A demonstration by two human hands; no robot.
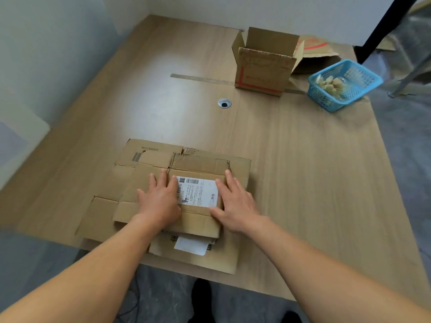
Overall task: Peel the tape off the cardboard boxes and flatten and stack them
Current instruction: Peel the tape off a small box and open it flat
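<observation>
Top flattened box (163,180) lies on the stack of flattened boxes (105,217) at the table's six o'clock, the stack's near edge hanging just over the front edge. On it, a white shipping label (198,192) with barcodes along the top and down its nine o'clock side. The small print is too blurred to read; a code near the bottom looks like "P021". A lower sheet at eleven o'clock carries a barcode and an upside-down printed code, not legible. A second white label (191,246) peeks out of the stack at six o'clock.

Left hand (159,201) is flat on the top box, fingers straight and slightly spread, its fingers overlapping the label's nine o'clock edge. Right hand (235,201) mirrors it at the label's three o'clock edge, palm down, thumb spread toward the label. Neither grips anything; both press with straight fingers, bare forearms reaching in from below.

Out on the wooden table (303,159): an upright open box (263,73) with red print at one o'clock, and loose cardboard (314,54) just behind it. A blue basket (345,85) holding crumpled bits sits at two o'clock. A round cable grommet (224,103) is at twelve.
</observation>
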